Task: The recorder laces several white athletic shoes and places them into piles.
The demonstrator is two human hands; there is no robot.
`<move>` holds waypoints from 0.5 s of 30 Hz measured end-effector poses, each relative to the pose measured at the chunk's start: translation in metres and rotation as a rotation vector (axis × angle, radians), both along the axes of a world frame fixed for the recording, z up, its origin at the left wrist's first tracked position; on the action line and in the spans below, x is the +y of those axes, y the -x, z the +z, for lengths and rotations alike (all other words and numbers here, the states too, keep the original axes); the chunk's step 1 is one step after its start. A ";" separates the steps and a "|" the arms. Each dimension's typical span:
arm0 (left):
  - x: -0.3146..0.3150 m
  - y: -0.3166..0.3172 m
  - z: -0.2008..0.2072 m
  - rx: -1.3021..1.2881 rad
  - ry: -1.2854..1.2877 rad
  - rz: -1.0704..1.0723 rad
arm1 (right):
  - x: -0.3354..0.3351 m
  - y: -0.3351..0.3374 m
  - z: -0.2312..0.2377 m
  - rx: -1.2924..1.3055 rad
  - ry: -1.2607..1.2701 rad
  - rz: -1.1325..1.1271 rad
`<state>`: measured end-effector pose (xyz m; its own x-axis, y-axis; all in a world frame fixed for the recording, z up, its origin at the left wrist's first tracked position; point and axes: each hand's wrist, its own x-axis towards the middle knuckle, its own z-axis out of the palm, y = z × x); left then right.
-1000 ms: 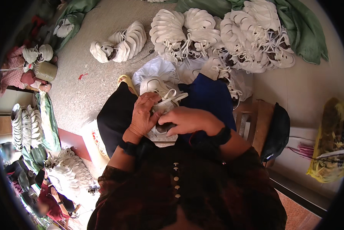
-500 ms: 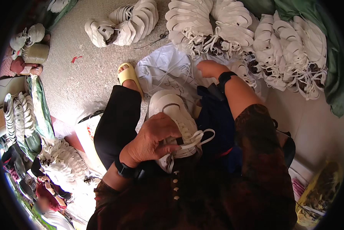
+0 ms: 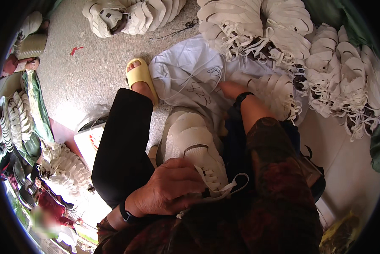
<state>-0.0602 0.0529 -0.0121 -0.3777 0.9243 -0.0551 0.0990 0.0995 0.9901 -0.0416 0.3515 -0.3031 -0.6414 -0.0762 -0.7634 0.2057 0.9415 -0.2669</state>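
Note:
A white shoe upper point(image 3: 192, 142) with laces lies on my lap, its toe pointing away from me. My left hand point(image 3: 171, 186) is closed on its near left side, beside the lacing, with the fingertips mostly hidden. A loop of white shoelace point(image 3: 239, 182) stands out to the right of the upper. Farther forward and to the right, my right hand point(image 3: 232, 89) reaches to the white bag point(image 3: 185, 63) and the stacked uppers point(image 3: 268, 93) next to it. The fingers of this hand are out of sight.
Several nested rows of white uppers point(image 3: 232, 21) stand at the far right, and another row point(image 3: 149, 17) lies on the floor ahead. A foot in a yellow slipper point(image 3: 141, 76) is left of the bag. At the left edge are more stacks point(image 3: 65, 169) and another person point(image 3: 52, 207).
My left hand and the shoe upper have come lower in the view. My right hand has shifted slightly downward, still beside the bag. The whole view has moved a little.

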 end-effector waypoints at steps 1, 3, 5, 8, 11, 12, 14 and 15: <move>0.000 0.000 0.001 0.001 -0.002 0.004 | 0.000 0.001 0.002 0.022 -0.024 -0.004; 0.002 -0.001 0.004 0.047 -0.010 -0.002 | 0.007 0.005 0.000 0.118 -0.032 0.042; 0.002 -0.003 0.003 0.057 -0.037 0.013 | 0.008 0.021 0.021 0.223 -0.046 0.090; 0.000 -0.010 0.002 0.096 -0.067 0.105 | 0.001 0.051 0.077 0.366 -0.025 0.174; -0.004 -0.013 0.005 0.262 -0.090 0.310 | -0.020 0.064 0.171 0.567 0.147 0.141; -0.004 -0.012 0.010 0.316 -0.112 0.383 | -0.038 0.057 0.218 0.510 0.398 0.027; -0.012 -0.017 0.004 0.275 -0.170 0.575 | -0.077 0.039 0.298 0.457 0.632 -0.073; -0.015 -0.019 0.001 0.266 -0.223 0.628 | -0.093 0.027 0.331 0.490 0.735 0.021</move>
